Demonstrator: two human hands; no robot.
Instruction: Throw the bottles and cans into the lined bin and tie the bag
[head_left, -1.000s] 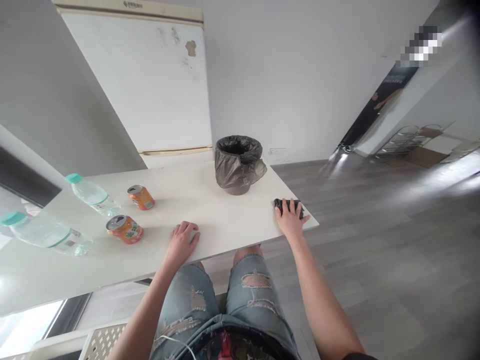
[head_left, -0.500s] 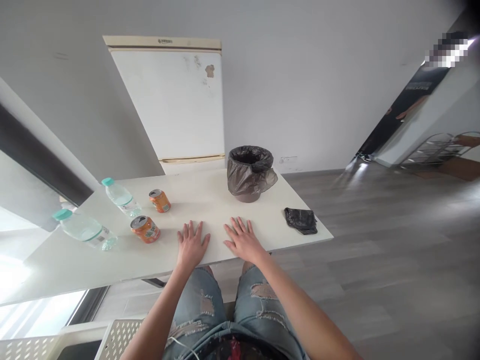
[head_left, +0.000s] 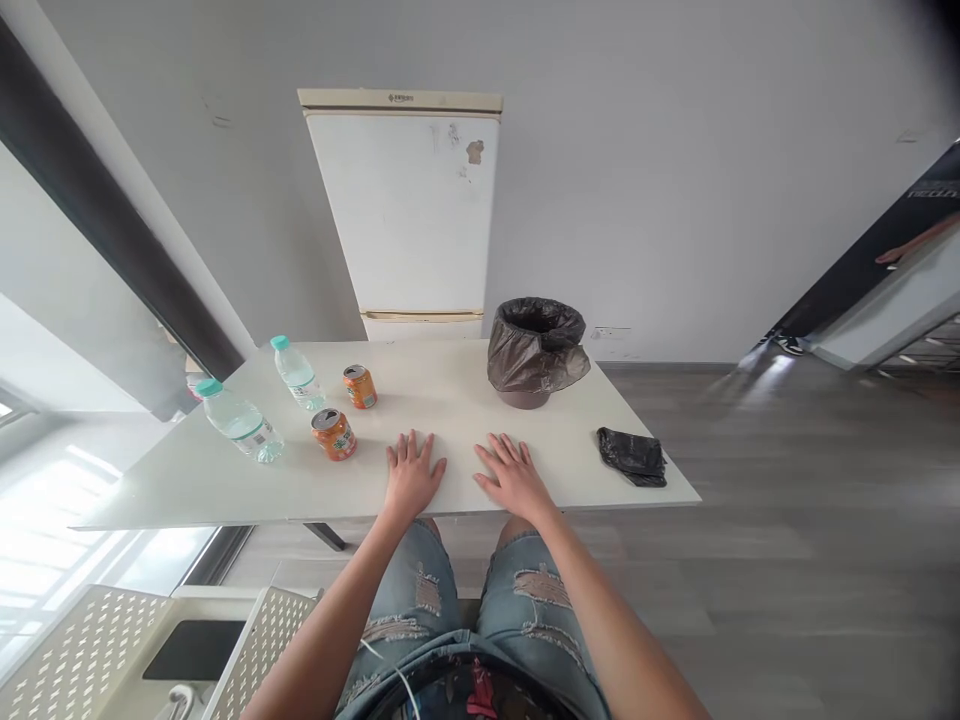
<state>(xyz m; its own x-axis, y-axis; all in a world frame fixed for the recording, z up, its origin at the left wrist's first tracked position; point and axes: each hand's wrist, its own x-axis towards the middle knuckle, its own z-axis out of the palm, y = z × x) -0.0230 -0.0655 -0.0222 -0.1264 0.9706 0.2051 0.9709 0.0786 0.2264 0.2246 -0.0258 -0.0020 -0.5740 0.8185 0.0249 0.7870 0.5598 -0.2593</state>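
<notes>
My left hand (head_left: 412, 474) lies flat on the white table (head_left: 442, 385) near its front edge, fingers spread, holding nothing. To its left stand two orange drink cans, a nearer can (head_left: 334, 435) and a farther can (head_left: 360, 387). Beyond them on the left are two clear bottles with teal caps, a nearer bottle (head_left: 241, 422) and a farther bottle (head_left: 297, 374). My right hand (head_left: 514, 476) also rests palm down with its fingers apart. Behind it stands a small bin (head_left: 525, 399) lined with a dark plastic bag (head_left: 517, 355). Farther right lies a folded black plastic bag (head_left: 631, 457).
A white fridge (head_left: 420, 215) stands behind the table against the grey wall. At the lower left is a perforated white rack or crate (head_left: 82, 640) beside a dark panel (head_left: 193, 650). At the far right a person's hand (head_left: 900, 253) shows at a doorway.
The view has swung to the left, so the table and everything on it appear farther right. Both hands stay flat on the table, and the objects keep their places.
</notes>
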